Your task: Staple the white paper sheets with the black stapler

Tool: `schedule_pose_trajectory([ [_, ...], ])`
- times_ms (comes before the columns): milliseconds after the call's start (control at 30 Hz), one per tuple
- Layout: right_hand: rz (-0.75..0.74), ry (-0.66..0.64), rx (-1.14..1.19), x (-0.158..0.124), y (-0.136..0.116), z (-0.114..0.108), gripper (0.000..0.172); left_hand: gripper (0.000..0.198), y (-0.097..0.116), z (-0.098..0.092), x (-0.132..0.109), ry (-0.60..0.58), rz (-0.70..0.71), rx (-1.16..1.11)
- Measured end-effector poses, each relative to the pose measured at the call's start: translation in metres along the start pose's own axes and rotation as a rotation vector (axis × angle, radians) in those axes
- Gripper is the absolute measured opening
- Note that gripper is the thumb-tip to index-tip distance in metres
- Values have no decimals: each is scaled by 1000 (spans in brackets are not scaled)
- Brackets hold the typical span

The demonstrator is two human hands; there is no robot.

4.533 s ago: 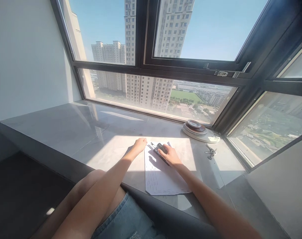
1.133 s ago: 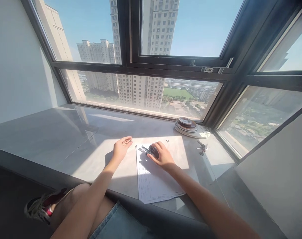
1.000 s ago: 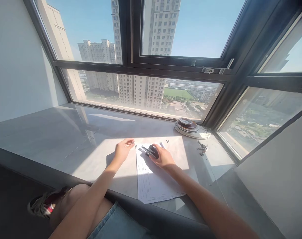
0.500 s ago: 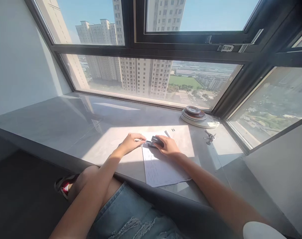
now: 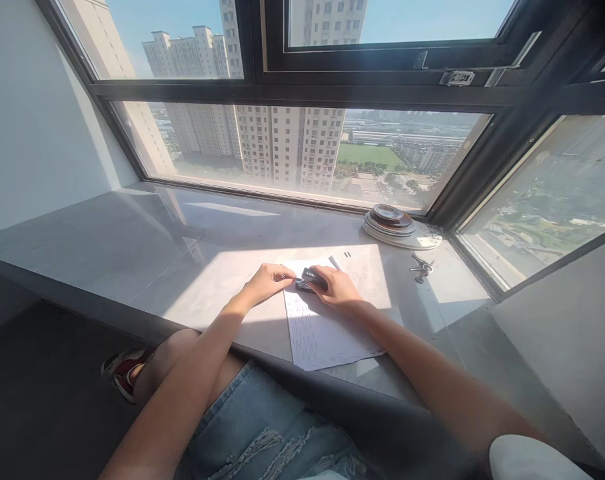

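A black stapler (image 5: 311, 275) rests over the upper part of the written paper sheets (image 5: 327, 337), its top arm raised apart from its base. My right hand (image 5: 338, 287) is closed around the stapler from the right. At the stapler's left end, my left hand (image 5: 268, 283) has its thumb and fingertips pinched together; what lies between them is too small to make out. Two short dark strips (image 5: 347, 254) lie just beyond the sheets, close to a pale, narrow object (image 5: 335, 262) at the paper's top edge.
A stack of round plate-like pieces (image 5: 390, 227) stands by the window at the back right. In front of it lie some metal keys (image 5: 422, 267). The grey ledge (image 5: 132, 247) ends at a front edge above my knees, and dark window frames (image 5: 302, 93) bound the back.
My left fingertips have come closer to the stapler's end, and the metal piece seen between them and it shows less. My right hand keeps its hold. The view has shifted slightly.
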State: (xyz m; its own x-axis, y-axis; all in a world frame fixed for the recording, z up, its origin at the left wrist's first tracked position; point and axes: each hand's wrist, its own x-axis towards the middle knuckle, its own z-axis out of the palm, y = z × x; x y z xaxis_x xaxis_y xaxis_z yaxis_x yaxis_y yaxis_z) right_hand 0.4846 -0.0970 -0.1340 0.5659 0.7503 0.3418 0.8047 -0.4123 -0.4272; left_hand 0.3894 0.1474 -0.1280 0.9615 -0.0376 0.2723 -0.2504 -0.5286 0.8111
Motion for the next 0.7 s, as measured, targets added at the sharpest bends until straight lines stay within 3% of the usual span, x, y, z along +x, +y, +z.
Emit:
schedule_pose_trajectory([
  [433, -7, -14, 10, 0, -1, -1, 13, 20, -3, 0, -4, 11, 74, 192],
  [567, -1, -19, 5, 1, -1, -1, 13, 20, -6, -1, 0, 213, 97, 113],
  [700, 3, -28, -4, 2, 0, 0, 15, 30, -12, -4, 7, 367, 11, -7],
])
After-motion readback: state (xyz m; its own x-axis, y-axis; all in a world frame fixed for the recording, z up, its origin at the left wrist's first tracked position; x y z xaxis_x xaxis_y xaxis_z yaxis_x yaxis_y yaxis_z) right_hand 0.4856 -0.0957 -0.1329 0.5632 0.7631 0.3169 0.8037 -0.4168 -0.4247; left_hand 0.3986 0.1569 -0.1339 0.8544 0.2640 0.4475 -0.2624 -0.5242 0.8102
